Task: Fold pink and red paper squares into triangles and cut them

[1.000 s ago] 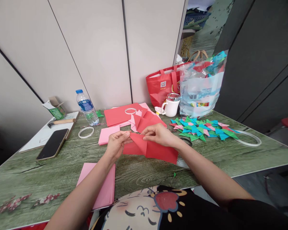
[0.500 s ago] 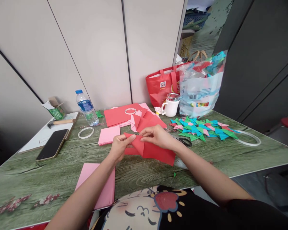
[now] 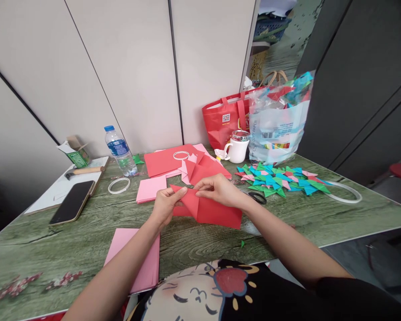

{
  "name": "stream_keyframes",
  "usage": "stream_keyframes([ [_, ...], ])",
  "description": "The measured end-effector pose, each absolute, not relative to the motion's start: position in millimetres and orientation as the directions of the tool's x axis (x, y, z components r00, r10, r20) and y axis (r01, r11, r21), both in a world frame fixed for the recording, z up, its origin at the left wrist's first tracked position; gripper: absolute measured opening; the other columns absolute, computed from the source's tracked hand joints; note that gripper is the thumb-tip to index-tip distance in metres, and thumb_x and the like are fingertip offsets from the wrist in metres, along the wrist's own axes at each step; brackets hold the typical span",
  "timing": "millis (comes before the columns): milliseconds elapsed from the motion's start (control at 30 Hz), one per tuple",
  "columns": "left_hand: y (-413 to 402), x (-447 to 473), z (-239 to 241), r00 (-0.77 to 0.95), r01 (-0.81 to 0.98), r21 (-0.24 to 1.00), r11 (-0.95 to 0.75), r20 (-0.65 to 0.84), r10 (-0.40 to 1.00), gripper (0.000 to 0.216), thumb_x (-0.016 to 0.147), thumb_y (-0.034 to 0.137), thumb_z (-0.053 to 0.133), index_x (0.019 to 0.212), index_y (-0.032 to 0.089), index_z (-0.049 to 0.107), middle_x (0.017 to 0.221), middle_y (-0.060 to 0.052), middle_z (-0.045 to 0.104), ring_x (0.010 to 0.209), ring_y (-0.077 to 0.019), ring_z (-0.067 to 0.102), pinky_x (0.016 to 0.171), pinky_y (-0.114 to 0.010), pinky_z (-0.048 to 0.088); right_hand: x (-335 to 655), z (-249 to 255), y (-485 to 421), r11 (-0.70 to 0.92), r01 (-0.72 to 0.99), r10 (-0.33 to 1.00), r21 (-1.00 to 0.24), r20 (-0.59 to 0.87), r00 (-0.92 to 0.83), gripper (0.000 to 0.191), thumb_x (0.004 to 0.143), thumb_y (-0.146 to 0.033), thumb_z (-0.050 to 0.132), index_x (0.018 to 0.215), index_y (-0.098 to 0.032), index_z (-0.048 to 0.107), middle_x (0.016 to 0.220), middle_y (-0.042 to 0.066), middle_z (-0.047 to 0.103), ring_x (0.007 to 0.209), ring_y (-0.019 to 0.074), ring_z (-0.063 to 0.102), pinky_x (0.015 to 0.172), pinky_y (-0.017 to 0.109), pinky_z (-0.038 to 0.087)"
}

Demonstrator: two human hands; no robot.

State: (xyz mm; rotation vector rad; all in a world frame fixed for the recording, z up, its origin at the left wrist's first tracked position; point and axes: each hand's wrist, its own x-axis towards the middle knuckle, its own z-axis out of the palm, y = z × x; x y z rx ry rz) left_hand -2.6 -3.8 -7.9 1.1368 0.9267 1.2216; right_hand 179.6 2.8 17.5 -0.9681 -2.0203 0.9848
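Between my two hands is a sheet of red paper, partly folded, with one flap turned over at its left end. My left hand pinches the folded end, thumb on top. With fingers closed on the upper edge, my right hand grips the same sheet near its middle. Just beyond lie more red sheets and a folded red piece. A stack of small pink squares sits left of them. Nearer me, my left forearm partly covers a larger pink paper stack.
At right lie a pile of folded coloured triangles, black scissors and a white ring. Behind stand a white mug, red bag and plastic bag. At left are a bottle, phone and hammer.
Both hands keep their hold in nearly the same place. The red paper's right end has shifted slightly left and up, and the view has moved a touch.
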Motion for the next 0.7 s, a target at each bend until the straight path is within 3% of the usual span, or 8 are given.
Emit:
stream_keyframes([
  [700, -3.9, 1.4, -11.6, 0.065, -0.224, 0.973, -0.052, 0.068, 0.996, 0.023, 0.057, 0.032, 0.074, 0.064, 0.011, 0.068, 0.062, -0.004, 0.067, 0.054, -0.0133, 0.057, 0.052, -0.025, 0.048, 179.8, 15.9, 3.3, 0.497, 0.389, 0.819, -0.776, 0.273, -0.504, 0.018, 0.079, -0.026, 0.053, 0.087, -0.015, 0.064, 0.081, 0.005, 0.071, 0.073, 0.0175, 0.064, 0.064, 0.026, 0.047],
])
